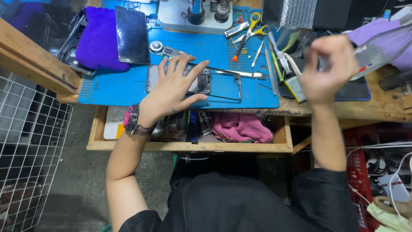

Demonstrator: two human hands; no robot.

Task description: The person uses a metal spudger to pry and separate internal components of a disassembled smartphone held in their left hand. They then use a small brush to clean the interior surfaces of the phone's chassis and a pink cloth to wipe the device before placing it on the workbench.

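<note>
Blue matting covers the wooden surface, where the left hand lies flat, fingers spread, on an opened phone; its frame lies detached alongside. The right hand, blurred, pinches shut; contents unclear. Reassembly remains.

Clutter on a blue mat across a wooden surface

A purple cloth lies beside a dark glass panel; yellow-handled scissors and tweezers sit right of it. A pink rag fills the open drawer. A white wire rack stands left, and what may be a microscope base sits behind.
</note>
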